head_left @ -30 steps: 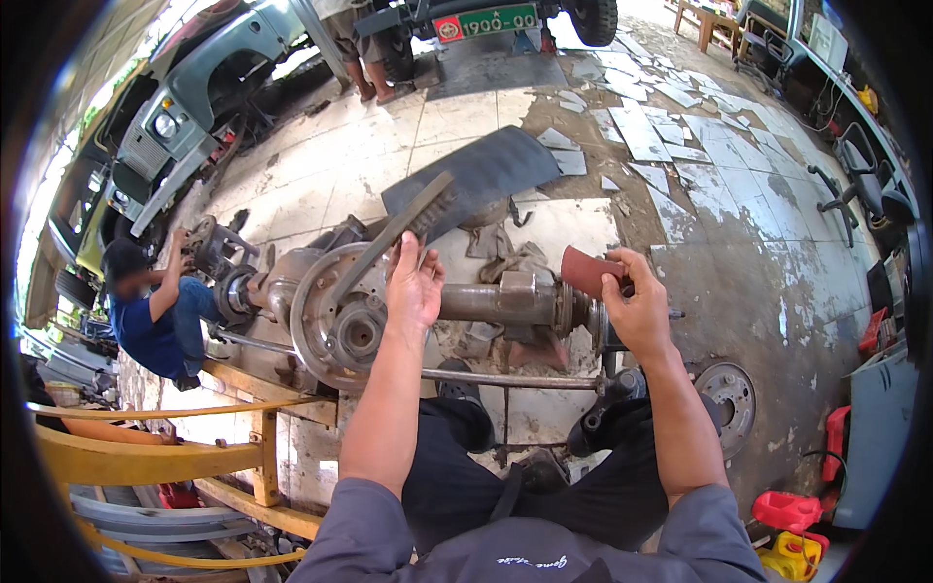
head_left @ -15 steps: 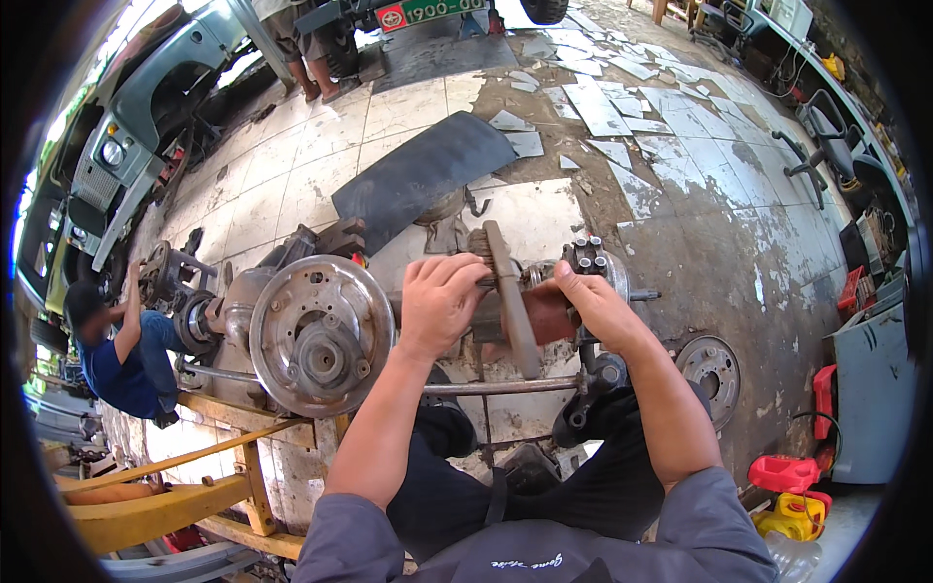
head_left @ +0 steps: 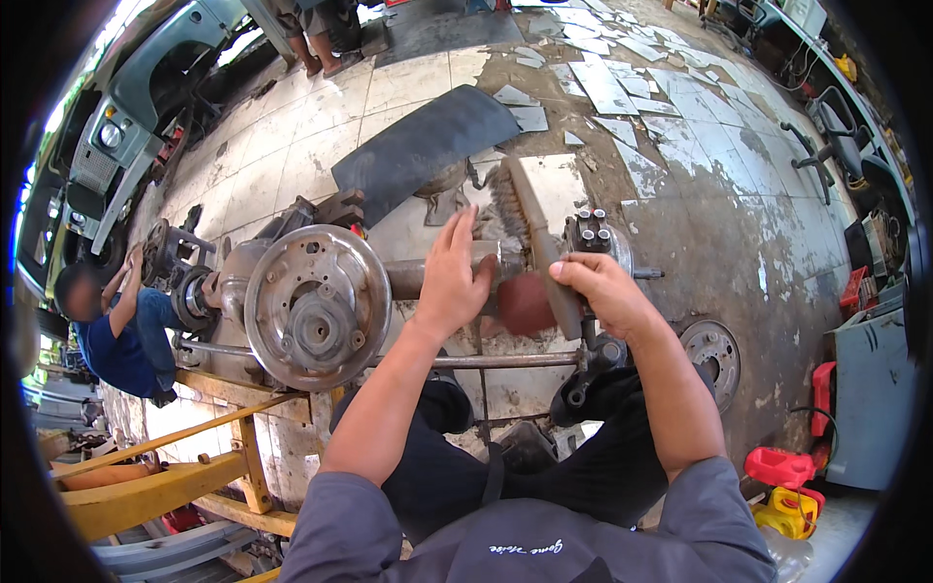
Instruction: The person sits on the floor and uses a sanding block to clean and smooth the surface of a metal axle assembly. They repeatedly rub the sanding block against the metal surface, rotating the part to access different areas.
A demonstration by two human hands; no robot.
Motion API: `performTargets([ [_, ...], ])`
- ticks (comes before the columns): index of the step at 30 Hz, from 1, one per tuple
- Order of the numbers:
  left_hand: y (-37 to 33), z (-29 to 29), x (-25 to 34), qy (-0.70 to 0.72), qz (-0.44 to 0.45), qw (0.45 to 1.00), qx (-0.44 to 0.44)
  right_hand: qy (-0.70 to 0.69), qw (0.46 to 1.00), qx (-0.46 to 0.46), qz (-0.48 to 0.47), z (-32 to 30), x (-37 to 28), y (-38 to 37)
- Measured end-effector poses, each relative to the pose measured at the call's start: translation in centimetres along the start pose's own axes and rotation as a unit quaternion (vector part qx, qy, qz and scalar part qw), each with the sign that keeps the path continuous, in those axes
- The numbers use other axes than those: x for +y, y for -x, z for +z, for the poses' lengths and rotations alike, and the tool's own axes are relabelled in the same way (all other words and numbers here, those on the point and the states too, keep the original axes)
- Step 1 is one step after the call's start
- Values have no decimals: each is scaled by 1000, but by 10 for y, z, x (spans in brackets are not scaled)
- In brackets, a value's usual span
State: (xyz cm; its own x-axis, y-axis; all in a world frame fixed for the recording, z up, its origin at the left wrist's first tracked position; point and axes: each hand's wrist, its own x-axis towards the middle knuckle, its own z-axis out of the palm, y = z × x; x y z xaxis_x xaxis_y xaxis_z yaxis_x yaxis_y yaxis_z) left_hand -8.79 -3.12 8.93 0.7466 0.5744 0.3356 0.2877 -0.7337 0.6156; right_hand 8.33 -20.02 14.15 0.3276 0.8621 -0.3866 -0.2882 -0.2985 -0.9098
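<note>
A long wooden-handled wire brush [head_left: 537, 228] is pinched near its lower end between the thumb and fingers of my right hand [head_left: 604, 291]. Its dark bristles face left. My left hand [head_left: 450, 277] holds nothing; its fingers stretch upward, just left of the brush. Both hands are above a vehicle axle tube [head_left: 408, 279] that lies across in front of my knees. Under the brush shows a blurred reddish-brown piece [head_left: 526, 304], whose kind I cannot make out. A round metal backing plate [head_left: 267, 321] with a hub is on the axle to my left.
A steel rod [head_left: 466, 361] runs across near my knees. A yellow metal frame [head_left: 185, 500] stands at lower left, with a crouching person [head_left: 126, 340] beyond it. A dark curved panel [head_left: 423, 151] lies ahead, and another plate [head_left: 711, 355] leans at the right.
My left hand has come off the brush's bristle side, and its fingers have straightened. The brush has shifted right, still in my right hand. The view has tilted slightly down.
</note>
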Motion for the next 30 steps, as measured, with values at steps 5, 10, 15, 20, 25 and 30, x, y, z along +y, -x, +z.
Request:
performTargets([
  [5,0,-9,20,458,-369,735,-337,-47,998,24,-36,-14,-2,3],
  [10,0,-20,23,611,-303,677,-277,-84,995,27,-46,-9,-3,6],
  [15,2,-8,10,602,-300,717,-183,-21,996,89,-14,-13,-6,6],
  [20,-27,-19,-17,401,-221,888,38,22,975,193,-109,-36,-7,14],
  [25,-25,-9,-32,3,7,993,114,123,957,246,-92,-2,5,32],
  [30,-9,12,-39,-58,-42,979,-190,391,876,252,-126,34,76,37],
])
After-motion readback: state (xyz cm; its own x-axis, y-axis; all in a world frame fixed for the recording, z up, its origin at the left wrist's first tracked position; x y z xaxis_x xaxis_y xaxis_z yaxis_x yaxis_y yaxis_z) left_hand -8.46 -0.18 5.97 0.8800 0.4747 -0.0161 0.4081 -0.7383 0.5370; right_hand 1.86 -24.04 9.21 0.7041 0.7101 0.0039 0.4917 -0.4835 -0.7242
